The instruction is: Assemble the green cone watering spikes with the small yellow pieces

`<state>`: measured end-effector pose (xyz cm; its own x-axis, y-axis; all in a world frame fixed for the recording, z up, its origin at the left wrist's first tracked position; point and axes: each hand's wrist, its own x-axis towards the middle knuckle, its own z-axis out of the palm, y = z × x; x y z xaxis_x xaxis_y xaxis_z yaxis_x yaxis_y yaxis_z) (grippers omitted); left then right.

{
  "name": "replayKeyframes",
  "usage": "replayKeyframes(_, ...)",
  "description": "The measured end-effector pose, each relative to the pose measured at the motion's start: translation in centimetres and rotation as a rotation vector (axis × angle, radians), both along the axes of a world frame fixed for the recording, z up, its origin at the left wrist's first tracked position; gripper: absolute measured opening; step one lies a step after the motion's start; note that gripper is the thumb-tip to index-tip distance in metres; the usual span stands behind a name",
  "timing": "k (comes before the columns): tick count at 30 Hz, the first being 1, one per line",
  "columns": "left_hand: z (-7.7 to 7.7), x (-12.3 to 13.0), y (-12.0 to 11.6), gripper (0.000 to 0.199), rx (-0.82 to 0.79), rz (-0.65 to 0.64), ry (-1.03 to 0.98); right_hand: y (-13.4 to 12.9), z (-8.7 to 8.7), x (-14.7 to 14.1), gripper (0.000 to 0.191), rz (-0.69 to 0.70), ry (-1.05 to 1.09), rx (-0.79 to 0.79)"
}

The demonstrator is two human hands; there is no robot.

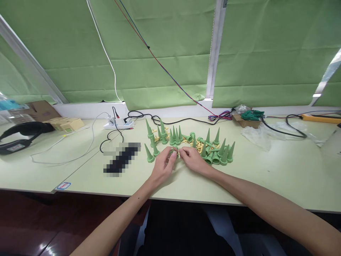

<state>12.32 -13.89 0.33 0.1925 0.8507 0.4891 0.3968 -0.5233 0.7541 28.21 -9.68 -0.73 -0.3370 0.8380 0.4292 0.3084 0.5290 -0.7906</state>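
Observation:
My left hand (163, 164) is closed, thumb and fingers curled around a green plastic spike (174, 150) that is mostly hidden. Close beside it, my right hand (194, 159) pinches at the same spot; whatever sits between its fingertips is too small to make out. Behind and left of the hands, several green pointed spikes (149, 155) stand upright on round collars. To the right is a crowd of more spikes (225, 155), some upright and some lying on their sides with hollow ends showing. Small yellow plastic pieces (199, 145) lie heaped among them.
The pale table (266, 177) has a pixelated dark object (122, 160) at left. A power strip (119, 124) and black cable (176, 119) run along the back. Headphones (16, 145) and small boxes (70, 124) sit far left; an open carton (246, 121) and plastic bags (257, 137) lie right.

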Motion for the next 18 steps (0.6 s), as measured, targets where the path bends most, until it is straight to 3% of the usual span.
replayKeyframes(4,-0.2,-0.1,0.0,0.040,-0.005,-0.053,-0.099,0.1,-0.1,0.1,0.039,-0.042,0.049,-0.024)
replayKeyframes(8,-0.3,0.1,0.1,0.035,-0.010,0.110,-0.212,-0.2,0.1,0.2,0.039,-0.063,0.111,-0.029)
replayKeyframes(11,-0.3,0.1,0.4,0.041,-0.044,0.234,-0.165,-0.4,0.3,0.2,0.037,-0.054,0.146,0.008)
replayKeyframes(18,0.3,0.2,0.5,0.047,-0.086,0.216,0.006,-0.9,0.7,0.2,0.034,0.031,0.183,-0.003)
